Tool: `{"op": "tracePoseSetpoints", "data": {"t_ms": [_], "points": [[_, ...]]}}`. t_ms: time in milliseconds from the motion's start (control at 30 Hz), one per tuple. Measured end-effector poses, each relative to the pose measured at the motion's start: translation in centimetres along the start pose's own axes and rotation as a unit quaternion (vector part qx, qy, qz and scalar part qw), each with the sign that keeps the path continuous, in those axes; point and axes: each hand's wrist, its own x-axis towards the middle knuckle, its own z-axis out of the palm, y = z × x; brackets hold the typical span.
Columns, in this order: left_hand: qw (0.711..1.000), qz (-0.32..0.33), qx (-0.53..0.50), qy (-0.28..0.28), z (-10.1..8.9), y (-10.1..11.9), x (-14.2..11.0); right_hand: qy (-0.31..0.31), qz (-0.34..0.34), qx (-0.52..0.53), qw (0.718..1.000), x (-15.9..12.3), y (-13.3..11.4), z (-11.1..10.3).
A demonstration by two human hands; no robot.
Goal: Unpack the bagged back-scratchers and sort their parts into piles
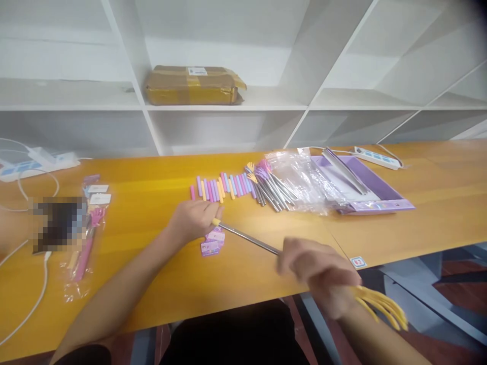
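A back scratcher (pixel 249 238) with a metal rod slants across the space between my hands. My left hand (pixel 196 219) is wrapped round its yellow grip end. Farther along the rod, my right hand (pixel 312 261), blurred by motion, is closed on it, and the yellow claw head (pixel 382 306) sticks out past my wrist. Beyond my left hand lies a row of pink, purple, blue and yellow grip tubes (pixel 220 187). A heap of metal-rod scratchers (pixel 272 187) with yellow, pink and purple claw heads lies to the right of them. Small purple cards (pixel 212 242) are beside my left hand.
Clear plastic bags (pixel 304 177) lie against a purple box (pixel 384 185) at the right. Packed scratchers (pixel 89 228), a phone with a cable and a power strip (pixel 57 161) occupy the left. A taped carton (pixel 190 88) sits on the white shelf.
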Motion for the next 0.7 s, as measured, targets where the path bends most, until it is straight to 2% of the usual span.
{"op": "tracePoseSetpoints", "data": {"t_ms": [100, 167, 333, 400, 467, 567, 633, 700], "points": [[0.999, -0.025, -0.007, -0.026, 0.9, 2.4, -0.8, 0.116, -0.017, 0.017, 0.993, 4.2, 0.0, 0.6], [0.998, -0.046, -0.024, -0.038, 1.0, 3.5, -1.4, 0.15, -0.016, 0.032, 0.988, 5.9, 0.2, 1.9], [0.99, -0.096, -0.062, -0.084, 1.2, 5.0, -2.2, 0.024, 0.039, 0.046, 0.998, 6.6, 2.3, 6.1], [0.983, -0.117, -0.072, -0.121, 1.7, 5.1, -2.1, 0.001, 0.075, 0.085, 0.994, 6.4, 3.8, 7.2], [0.976, -0.128, -0.107, -0.137, 2.5, 4.9, -1.7, 0.035, 0.073, 0.151, 0.985, 6.3, 5.1, 8.2], [0.96, -0.119, -0.222, -0.124, 3.9, 4.5, -1.4, 0.129, 0.013, 0.261, 0.957, 6.0, 5.9, 10.1], [0.944, -0.112, -0.287, -0.114, 4.7, 4.2, -1.5, 0.15, -0.019, 0.254, 0.955, 5.6, 5.4, 11.3], [0.934, -0.108, -0.323, -0.11, 5.1, 4.1, -1.7, 0.13, -0.056, 0.177, 0.974, 5.2, 4.4, 12.3]]}}
